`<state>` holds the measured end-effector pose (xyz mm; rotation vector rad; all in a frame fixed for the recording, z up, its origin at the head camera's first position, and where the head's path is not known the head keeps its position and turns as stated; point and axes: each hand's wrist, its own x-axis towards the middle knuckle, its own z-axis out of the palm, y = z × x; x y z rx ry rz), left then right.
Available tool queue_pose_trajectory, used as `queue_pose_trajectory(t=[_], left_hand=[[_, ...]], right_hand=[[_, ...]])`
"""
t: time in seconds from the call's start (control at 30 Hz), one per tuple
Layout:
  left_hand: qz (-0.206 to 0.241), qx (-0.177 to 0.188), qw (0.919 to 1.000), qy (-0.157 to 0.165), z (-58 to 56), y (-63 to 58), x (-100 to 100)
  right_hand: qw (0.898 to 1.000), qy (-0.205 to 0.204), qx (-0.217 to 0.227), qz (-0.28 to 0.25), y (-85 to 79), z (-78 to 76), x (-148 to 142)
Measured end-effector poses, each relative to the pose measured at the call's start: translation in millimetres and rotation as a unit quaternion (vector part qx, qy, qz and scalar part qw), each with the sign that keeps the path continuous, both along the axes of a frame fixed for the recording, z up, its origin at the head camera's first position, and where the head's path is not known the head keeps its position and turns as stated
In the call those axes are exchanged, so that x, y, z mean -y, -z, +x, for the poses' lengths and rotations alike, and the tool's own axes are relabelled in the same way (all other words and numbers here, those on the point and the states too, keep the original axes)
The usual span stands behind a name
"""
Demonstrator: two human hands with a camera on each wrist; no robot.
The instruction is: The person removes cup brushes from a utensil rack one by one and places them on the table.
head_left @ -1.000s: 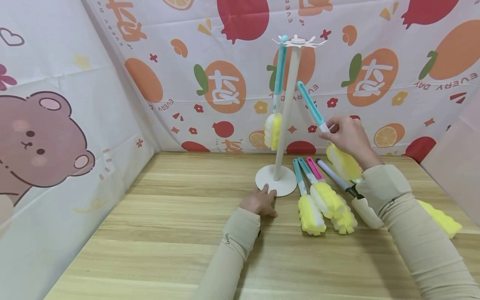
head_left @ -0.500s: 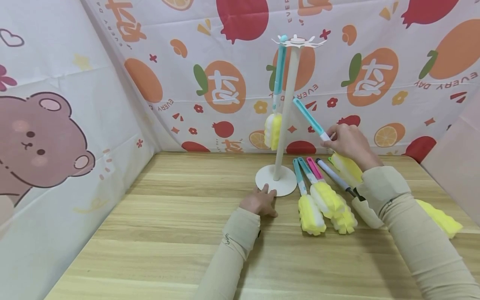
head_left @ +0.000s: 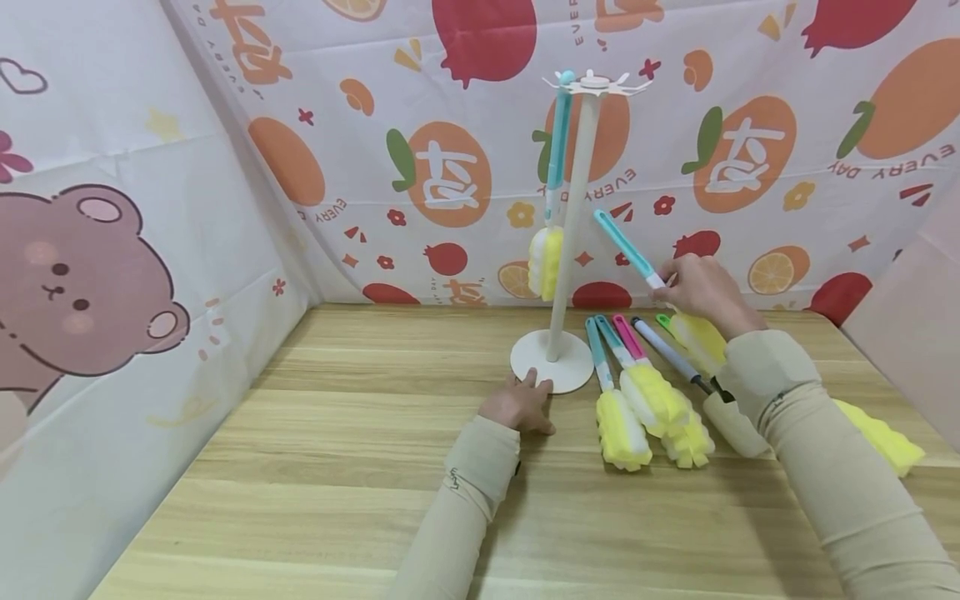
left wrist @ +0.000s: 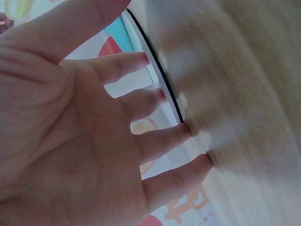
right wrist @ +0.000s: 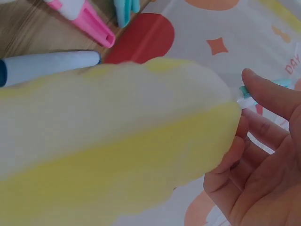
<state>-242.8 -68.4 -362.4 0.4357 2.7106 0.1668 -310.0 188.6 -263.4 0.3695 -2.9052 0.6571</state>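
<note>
In the head view my right hand [head_left: 701,292] pinches a sponge bottle brush by its teal handle [head_left: 626,247], which slants up to the left. Its yellow-and-white sponge [right wrist: 122,127] fills much of the right wrist view. The fingers of my left hand [head_left: 519,404] are spread, and some tips touch the round white base [head_left: 553,367] of a rack; the left wrist view shows these fingers [left wrist: 164,141] at the base's edge. A white pole [head_left: 573,208] rises to a hook ring [head_left: 600,86]. From one hook hangs another teal-handled sponge brush [head_left: 555,175].
Right of the base lie several sponge brushes [head_left: 622,429] with teal and pink handles. Beside them are a brush with a grey-blue handle [head_left: 663,343] and a green-tipped handle [head_left: 663,321]. A yellow sponge [head_left: 885,437] lies past my right sleeve. Printed cloth [head_left: 465,167] stands behind the table.
My right hand has come down a little with the brush, and the handle's tip is lower than a second ago. My left hand stays at the base.
</note>
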Motion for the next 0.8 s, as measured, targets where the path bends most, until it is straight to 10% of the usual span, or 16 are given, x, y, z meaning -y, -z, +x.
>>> queue_pose_trajectory(t=[0.8], left_hand=[[-0.002, 0.005, 1.0, -0.001, -0.1, -0.4, 0]], right_hand=[[0.995, 0.025, 0.076, 0.061, 17.2, -5.5, -16]])
